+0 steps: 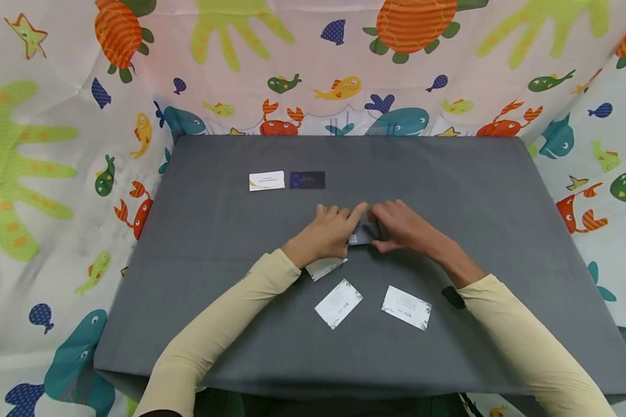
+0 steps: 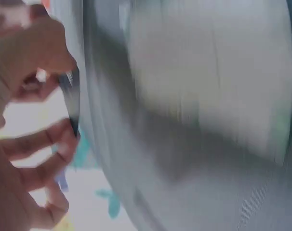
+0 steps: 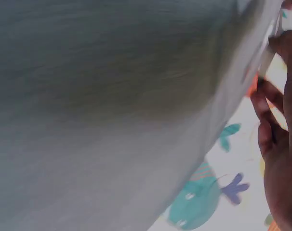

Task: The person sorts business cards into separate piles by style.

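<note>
A grey card (image 1: 365, 233), its square code at one corner, is pinched by fingers (image 1: 357, 213).

long, close-fitting pale yellow sleeves (image 1: 219, 324), with a small black piece (image 1: 452, 297) at the right cuff (image 1: 476, 287).

The left hand (image 1: 330, 233) and right hand (image 1: 403, 227) cover most of the grey card (image 1: 364, 234) between them, and the white card (image 1: 324, 269) below the left wrist is half hidden and, from that wrist, a blur. Beside the right wrist a dark thing (image 1: 452, 297) sits partly behind the sleeve (image 1: 521, 341), beyond my naming; nearer than both hands, two white cards (image 1: 339, 304) (image 1: 407, 307) carry print too small to read.
</note>
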`<state>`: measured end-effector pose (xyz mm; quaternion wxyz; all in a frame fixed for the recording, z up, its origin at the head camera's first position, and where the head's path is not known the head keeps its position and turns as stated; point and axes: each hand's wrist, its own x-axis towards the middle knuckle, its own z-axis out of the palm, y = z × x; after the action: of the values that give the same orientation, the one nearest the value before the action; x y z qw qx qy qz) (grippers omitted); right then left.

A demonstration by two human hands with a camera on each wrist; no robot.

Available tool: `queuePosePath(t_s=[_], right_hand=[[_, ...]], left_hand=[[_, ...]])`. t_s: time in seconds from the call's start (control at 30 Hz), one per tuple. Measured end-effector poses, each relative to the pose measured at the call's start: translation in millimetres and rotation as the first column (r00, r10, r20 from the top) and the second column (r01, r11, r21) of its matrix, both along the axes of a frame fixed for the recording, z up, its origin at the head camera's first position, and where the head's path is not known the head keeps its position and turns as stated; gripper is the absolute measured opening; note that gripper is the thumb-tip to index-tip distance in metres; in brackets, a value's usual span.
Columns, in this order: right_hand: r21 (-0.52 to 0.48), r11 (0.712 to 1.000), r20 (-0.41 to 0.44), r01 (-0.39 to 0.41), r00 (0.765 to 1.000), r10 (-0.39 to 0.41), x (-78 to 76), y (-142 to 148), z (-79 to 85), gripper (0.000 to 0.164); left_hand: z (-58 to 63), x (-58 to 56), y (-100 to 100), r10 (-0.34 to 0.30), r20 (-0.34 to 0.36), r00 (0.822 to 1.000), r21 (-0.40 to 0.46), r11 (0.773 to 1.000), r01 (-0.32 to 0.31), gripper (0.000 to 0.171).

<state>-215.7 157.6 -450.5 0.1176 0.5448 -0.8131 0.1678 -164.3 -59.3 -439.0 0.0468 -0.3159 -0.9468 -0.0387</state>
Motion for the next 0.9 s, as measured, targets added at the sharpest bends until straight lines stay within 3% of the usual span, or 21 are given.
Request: queuePosePath(t_s=[0.13,0.23,0.4,0.5,0.67,0.77,0.9], right_hand=[[-0.03,0.997,-0.103,0.076,0.991,-0.079,-26.3,-42.4,8.6,0.05],[-0.036,0.991,-0.125,0.13,0.983,-0.134,-50.5,-77.1,12.3,0.052],[-0.042,0.983,-0.069,0.178,0.981,-0.18,-84.4,-117.3,8.7,0.057],[-0.02,0.982,-0.029,0.187,0.982,-0.187,-93.0,-128.7,-5.8,0.06],[0.057,0.983,0.054,0.176,0.982,-0.179,-97.0,-137.5,-29.4,0.061],[0.097,0.977,0.118,0.192,0.972,-0.203,-99.7,-140.0,-36.6,0.06],[0.12,0.973,0.143,0.196,0.967,-0.212,-108.2,-143.5,-34.1,0.058]], left_hand=[[16.4,-38.0,-45.1,-0.014,-0.01,1.0,0.002,1.0,0.014,0.092],[24.8,-67.6,-80.1,0.003,-0.006,1.0,-0.01,1.0,-0.003,0.095],[17.9,-107.4,-117.8,0.046,0.053,0.998,-0.022,0.999,-0.045,0.095],[-1.6,-118.2,-127.7,0.066,0.13,0.989,-0.014,0.998,-0.064,0.096],[-28.7,-125.3,-135.8,0.081,0.21,0.974,-0.031,0.997,-0.076,0.096],[-36.4,-130.4,-139.0,0.085,0.21,0.974,-0.017,0.996,-0.084,0.096],[-36.5,-134.3,-144.4,0.093,0.176,0.98,0.018,0.995,-0.097,0.094]])
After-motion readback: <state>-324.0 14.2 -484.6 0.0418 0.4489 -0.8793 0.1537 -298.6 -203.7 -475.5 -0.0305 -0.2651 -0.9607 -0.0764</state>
